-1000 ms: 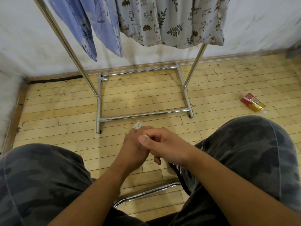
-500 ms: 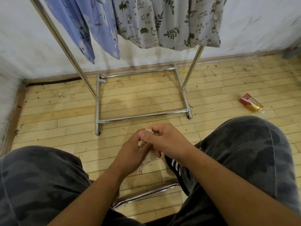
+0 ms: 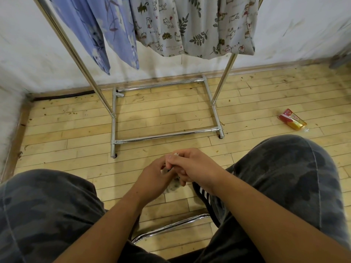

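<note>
Between my knees, both hands meet over the wooden floor. My left hand (image 3: 152, 179) and my right hand (image 3: 191, 166) both pinch a small crumpled whitish piece of cloth or paper (image 3: 173, 184). Most of it is hidden inside my fingers; a pale tip shows above my right fingers and a greyish end hangs below them. What it is exactly I cannot tell.
A chrome clothes rack (image 3: 167, 135) stands ahead on the plank floor, with a blue floral garment (image 3: 106, 31) and a grey animal-print garment (image 3: 191, 25) hanging from it. A red and gold packet (image 3: 291, 121) lies at the right. My camouflage-trousered knees (image 3: 284, 168) flank the hands; a chrome chair rim (image 3: 171, 227) shows below.
The small piece, first sticking up above my left hand, has been drawn down between both hands; its end now hangs beneath them. The view tilted slightly.
</note>
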A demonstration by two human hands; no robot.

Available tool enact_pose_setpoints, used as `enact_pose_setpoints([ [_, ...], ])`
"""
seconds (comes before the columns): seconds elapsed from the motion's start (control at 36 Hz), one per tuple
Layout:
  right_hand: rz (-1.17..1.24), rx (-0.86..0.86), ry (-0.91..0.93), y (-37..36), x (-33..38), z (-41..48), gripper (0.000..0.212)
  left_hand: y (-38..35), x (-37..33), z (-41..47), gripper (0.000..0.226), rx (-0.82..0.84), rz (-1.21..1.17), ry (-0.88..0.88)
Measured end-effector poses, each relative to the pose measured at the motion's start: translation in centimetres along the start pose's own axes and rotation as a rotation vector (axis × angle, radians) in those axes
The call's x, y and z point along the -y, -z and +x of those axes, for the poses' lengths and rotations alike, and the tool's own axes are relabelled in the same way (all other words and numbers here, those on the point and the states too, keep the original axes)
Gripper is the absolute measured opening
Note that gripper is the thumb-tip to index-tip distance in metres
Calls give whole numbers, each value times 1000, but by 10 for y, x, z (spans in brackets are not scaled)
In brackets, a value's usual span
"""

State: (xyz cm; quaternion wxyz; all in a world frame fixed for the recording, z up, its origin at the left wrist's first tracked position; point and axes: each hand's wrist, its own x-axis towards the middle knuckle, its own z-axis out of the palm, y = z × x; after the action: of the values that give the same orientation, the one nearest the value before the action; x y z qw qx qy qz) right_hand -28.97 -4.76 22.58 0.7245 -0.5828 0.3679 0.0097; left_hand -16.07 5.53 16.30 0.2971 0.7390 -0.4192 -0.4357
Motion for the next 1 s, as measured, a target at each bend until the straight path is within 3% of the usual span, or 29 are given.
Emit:
enact_pose_setpoints([
  [0.22,130,75,-1,0,3,-1,30,2,5,7,4,-22,3,-33],
  [0.47,267,175,-37,4,6,-3,30,-2,13,13,27,-25,51,-88],
  [0.61,278,218,-17,5,8,-2,30,-2,13,12,28,-16,-3,-99],
  [0.86,155,95,78,4,4,2,29,5,7,5,28,-59,-76,-42],
  [1.0,150,148,52,2,2,2,28,7,-4,1,16,-65,-115,-62],
])
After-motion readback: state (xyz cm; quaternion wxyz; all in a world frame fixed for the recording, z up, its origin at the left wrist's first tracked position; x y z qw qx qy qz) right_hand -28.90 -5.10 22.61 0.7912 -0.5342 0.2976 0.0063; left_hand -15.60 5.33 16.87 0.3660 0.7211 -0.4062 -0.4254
